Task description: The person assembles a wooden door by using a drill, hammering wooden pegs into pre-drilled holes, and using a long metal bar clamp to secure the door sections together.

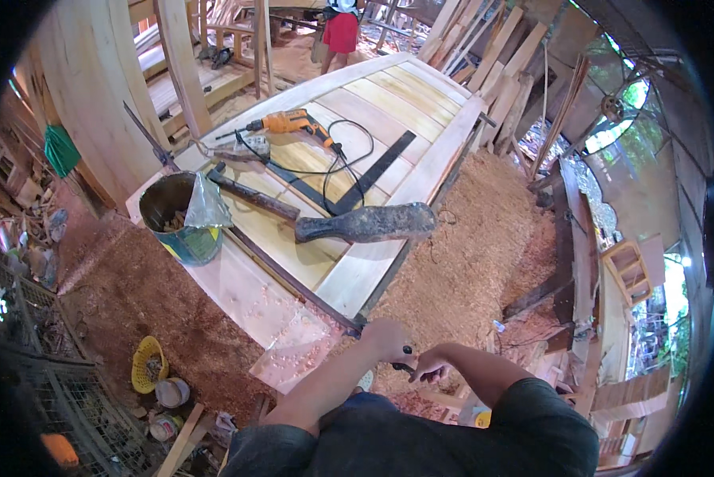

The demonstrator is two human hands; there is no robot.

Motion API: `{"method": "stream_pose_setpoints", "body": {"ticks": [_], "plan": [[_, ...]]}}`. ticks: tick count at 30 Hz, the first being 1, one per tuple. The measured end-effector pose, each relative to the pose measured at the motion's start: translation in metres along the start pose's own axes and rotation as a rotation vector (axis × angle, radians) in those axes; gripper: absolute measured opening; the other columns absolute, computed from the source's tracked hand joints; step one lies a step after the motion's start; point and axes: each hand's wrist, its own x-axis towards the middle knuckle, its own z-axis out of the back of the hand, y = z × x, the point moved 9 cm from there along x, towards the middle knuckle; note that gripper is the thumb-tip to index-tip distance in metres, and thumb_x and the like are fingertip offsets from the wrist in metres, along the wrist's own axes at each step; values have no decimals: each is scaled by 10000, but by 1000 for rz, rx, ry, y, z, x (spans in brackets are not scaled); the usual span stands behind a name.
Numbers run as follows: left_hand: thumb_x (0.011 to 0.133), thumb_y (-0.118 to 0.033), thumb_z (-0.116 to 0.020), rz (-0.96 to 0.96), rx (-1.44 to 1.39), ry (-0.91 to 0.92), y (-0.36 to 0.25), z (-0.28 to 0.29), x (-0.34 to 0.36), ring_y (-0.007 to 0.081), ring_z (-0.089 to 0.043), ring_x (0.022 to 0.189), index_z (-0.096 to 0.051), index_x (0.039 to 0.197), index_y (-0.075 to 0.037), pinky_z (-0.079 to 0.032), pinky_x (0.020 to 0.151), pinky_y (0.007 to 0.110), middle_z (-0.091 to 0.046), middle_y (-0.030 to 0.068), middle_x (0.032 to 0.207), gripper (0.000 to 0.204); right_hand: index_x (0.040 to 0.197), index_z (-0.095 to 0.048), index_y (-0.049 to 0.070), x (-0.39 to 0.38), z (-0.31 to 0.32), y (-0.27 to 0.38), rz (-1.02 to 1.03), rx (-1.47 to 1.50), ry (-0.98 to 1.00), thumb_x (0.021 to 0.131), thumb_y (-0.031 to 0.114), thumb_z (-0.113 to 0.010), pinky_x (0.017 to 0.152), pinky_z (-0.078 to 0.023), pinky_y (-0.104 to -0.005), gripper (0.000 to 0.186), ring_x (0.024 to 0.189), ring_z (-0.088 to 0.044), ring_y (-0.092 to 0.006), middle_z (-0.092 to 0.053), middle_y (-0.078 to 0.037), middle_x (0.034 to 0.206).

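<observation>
A long dark metal bar clamp [293, 285] lies across the near end of a pale wooden panel door [365, 278]. Its near end reaches past the door's corner to my left hand [385, 340], which is closed around it, fingers mostly hidden. A dark handle [403, 367] with a round knob shows between my hands. My right hand [430, 366] has its fingers curled on this handle. On the door lie a dark worn wooden mallet [365, 223], a hammer [253, 195], an orange corded drill [297, 123] and a black framing square [381, 168].
A bucket [190, 242] with wood pieces and a plastic bag stands on the door's left corner. Shavings [460, 246] cover the ground. Left below lies a yellow basket [148, 364]. Boards [504, 71] lean at the back right. A person in red shorts [341, 33] stands far back.
</observation>
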Motion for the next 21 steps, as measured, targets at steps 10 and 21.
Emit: {"method": "stream_pose_setpoints", "body": {"ticks": [10, 21], "plan": [[760, -761, -605, -20, 28, 130, -14, 10, 11, 376, -720, 880, -774, 903, -69, -572, 774, 482, -734, 193, 885, 726, 806, -681, 85, 79, -28, -28, 252, 851, -23, 843, 271, -809, 389, -385, -274, 229, 491, -552, -118, -631, -57, 658], [807, -732, -575, -38, 48, 159, -26, -2, 20, 360, -731, 875, -782, 918, -64, -570, 791, 476, -742, 185, 883, 708, 1075, -666, 56, 242, -8, -14, 1096, 1445, -804, 932, 199, -665, 763, -537, -390, 202, 893, -661, -203, -717, -99, 1007]]}}
